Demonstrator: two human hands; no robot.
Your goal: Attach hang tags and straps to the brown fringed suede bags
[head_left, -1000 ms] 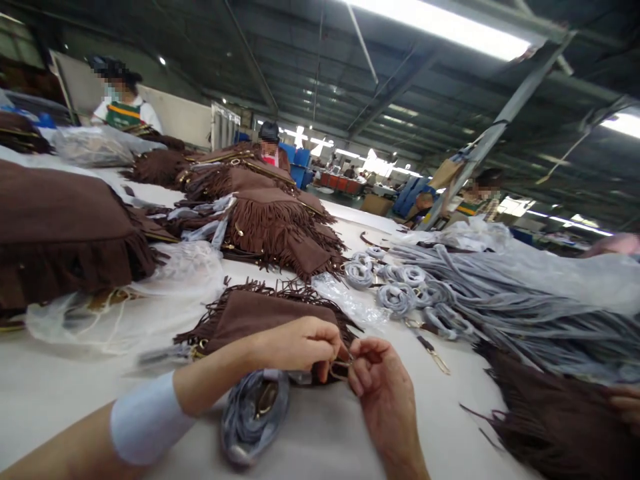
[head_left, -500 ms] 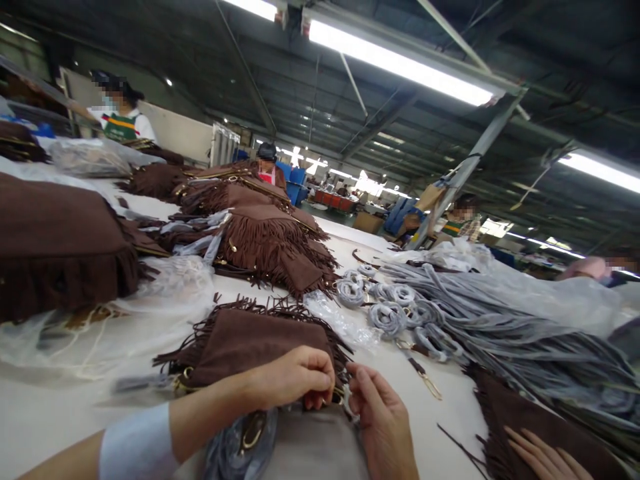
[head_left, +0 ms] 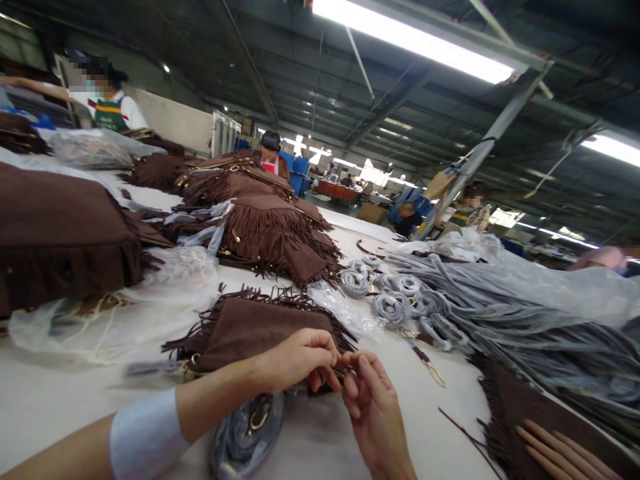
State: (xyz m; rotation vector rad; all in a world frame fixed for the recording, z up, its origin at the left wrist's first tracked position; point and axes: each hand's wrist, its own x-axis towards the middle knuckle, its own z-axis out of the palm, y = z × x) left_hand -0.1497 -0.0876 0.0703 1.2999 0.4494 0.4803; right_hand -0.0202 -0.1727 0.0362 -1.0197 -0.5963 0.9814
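Note:
A dark brown fringed bag (head_left: 270, 327) lies flat in front of me, its fringe pointing away and a gold zip along its near edge. At its near right corner my left hand (head_left: 303, 360) is closed in a pinch, reaching across from the left. My right hand (head_left: 373, 400) pinches at the same corner, fingertips touching those of the left. The small part between the fingers is mostly hidden. Just below the bag sits a coiled strap in grey wrapping (head_left: 247, 437) with a gold clasp.
Piled fringed bags (head_left: 270, 233) stand behind, with a larger brown bag (head_left: 60, 233) at left. Wrapped strap coils (head_left: 393, 310) and long grey-wrapped straps (head_left: 500, 320) lie right. Another person's hand (head_left: 560, 450) rests on a brown fringed piece (head_left: 540, 413).
My hands have come together at the bag's corner; their fingertips were apart before. The grey patch seen below the bag is gone. The view has shifted slightly.

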